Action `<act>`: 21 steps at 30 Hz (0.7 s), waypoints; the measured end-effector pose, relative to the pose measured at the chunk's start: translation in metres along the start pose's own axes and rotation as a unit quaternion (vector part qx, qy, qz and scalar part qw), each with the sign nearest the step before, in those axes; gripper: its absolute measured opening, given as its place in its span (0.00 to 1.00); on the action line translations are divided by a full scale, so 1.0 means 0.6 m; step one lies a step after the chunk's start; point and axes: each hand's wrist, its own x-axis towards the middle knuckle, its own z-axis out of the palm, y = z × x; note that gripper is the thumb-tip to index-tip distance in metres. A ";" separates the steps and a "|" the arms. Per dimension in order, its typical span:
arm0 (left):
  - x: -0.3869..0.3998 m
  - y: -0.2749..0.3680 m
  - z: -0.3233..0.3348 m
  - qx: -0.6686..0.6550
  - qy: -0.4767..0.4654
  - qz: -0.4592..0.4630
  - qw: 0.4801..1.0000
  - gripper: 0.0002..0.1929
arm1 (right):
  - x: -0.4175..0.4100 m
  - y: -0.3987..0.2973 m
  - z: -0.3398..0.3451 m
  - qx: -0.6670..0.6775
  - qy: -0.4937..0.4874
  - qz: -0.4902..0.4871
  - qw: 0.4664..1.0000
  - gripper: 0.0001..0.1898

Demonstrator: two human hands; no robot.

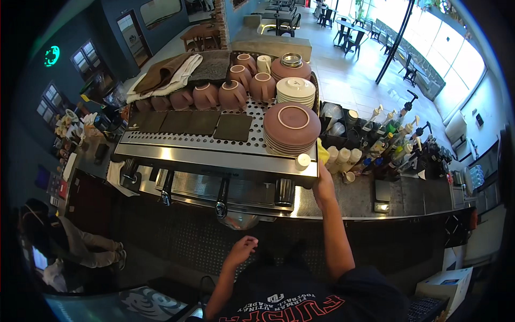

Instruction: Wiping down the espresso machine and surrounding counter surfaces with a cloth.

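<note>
My right hand (324,188) is at the right side panel of a steel espresso machine (217,155), and its fingers are partly hidden behind the edge. A yellow cloth (322,151) shows just above these fingers, pressed against the panel. Low in front of the machine, my left hand (242,250) hangs loosely bent with nothing visible in it. On the machine's top stand a stack of brown saucers (292,124), a stack of white saucers (295,90) and several upturned brown cups (233,95). A small white cap (303,162) sits at the front right corner.
Syrup bottles with pumps (396,139) crowd the counter (354,197) to the right, with white squeeze bottles (344,156) nearer the machine. Portafilter handles (222,197) jut from the front. Folded cloths (169,74) lie on top at the left. Another person (76,241) is at the lower left.
</note>
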 end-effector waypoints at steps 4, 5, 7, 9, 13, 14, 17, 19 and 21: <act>0.004 -0.003 0.002 0.020 0.001 -0.024 1.000 0.19 | 0.090 0.019 -0.067 -0.385 0.015 -0.206 0.899 0.28; 0.007 -0.006 0.001 0.030 -0.002 -0.036 0.999 0.19 | 0.120 -0.018 -0.020 -0.249 0.016 -0.141 0.958 0.29; 0.015 -0.002 0.014 0.033 -0.018 0.023 0.999 0.17 | 0.166 -0.048 0.001 -0.168 -0.024 -0.080 0.982 0.30; 0.026 0.015 0.032 0.050 -0.028 0.018 0.998 0.17 | 0.207 -0.027 -0.026 -0.411 -0.005 -0.204 0.889 0.31; 0.011 -0.009 0.046 0.036 -0.007 0.024 0.999 0.16 | 0.055 0.032 -0.051 -0.329 0.028 -0.065 0.942 0.31; 0.008 -0.020 0.051 0.021 0.004 0.011 1.000 0.16 | 0.010 0.035 -0.047 -0.237 0.014 -0.041 0.971 0.27; 0.015 -0.077 0.051 0.047 0.023 -0.066 0.996 0.15 | -0.046 -0.007 -0.014 -0.098 0.005 -0.002 0.995 0.24; 0.026 -0.144 0.034 0.054 0.006 -0.062 0.997 0.14 | -0.018 -0.061 0.022 -0.171 -0.025 0.035 0.984 0.23; 0.040 -0.188 0.033 0.152 -0.016 -0.076 0.985 0.16 | 0.085 -0.050 0.025 -0.164 -0.040 -0.191 0.967 0.23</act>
